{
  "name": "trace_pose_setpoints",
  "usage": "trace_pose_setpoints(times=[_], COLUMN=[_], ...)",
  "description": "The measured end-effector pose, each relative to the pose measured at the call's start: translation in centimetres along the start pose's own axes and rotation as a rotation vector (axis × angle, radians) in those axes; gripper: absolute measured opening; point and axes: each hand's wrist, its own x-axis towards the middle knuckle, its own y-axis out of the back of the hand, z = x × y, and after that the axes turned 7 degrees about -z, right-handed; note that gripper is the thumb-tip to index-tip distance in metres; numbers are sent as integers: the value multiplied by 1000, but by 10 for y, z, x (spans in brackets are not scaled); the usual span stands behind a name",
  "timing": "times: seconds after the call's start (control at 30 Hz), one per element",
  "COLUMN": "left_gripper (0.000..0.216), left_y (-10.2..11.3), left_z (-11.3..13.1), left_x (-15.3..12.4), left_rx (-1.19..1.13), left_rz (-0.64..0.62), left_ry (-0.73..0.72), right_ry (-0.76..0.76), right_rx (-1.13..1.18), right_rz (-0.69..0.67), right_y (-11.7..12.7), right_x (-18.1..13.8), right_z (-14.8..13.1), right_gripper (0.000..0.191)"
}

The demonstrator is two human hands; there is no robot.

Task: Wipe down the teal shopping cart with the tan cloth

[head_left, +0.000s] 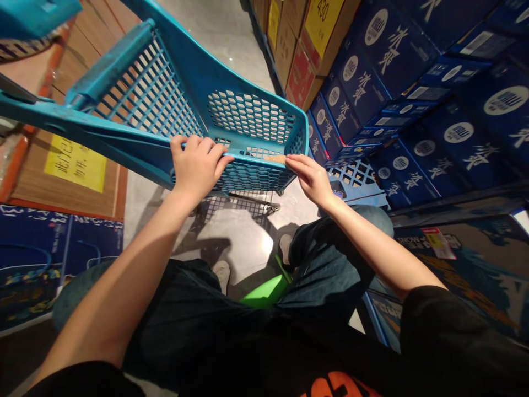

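Observation:
A blue plastic shopping cart with a lattice basket stands in front of my knees. My left hand is closed over the near rim, fingers curled across the top edge. Farther right along that rim, my right hand has its fingers pressed together at the basket's corner. A tan, rough-looking patch lies on the rim beside my right fingertips; whether it is loose or stuck on, I cannot tell. My right thumb is mostly hidden. The basket's visible floor holds nothing I can make out.
Blue cartons are stacked high on the right, with brown cartons behind them. At left stands a wooden-looking panel with a yellow notice. Something bright green lies between my legs. Grey floor shows beyond the cart.

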Motion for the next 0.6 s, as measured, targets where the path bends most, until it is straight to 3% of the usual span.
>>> trace_pose_setpoints(times=[0.23, 0.47, 0.6], left_gripper=[33, 33, 34], left_y=[6, -1, -5], left_z=[1, 2, 7], left_x=[1, 1, 1], left_rx=[3, 22, 47], left_rz=[-55, -32, 3], left_ry=[30, 9, -1], right_ry=[49, -114, -20], right_rx=[-27, -93, -6], right_rz=[-43, 58, 5], right_y=[1, 22, 12], right_x=[4, 1, 2], right_z=[-5, 10, -4], right_gripper=[47, 42, 47])
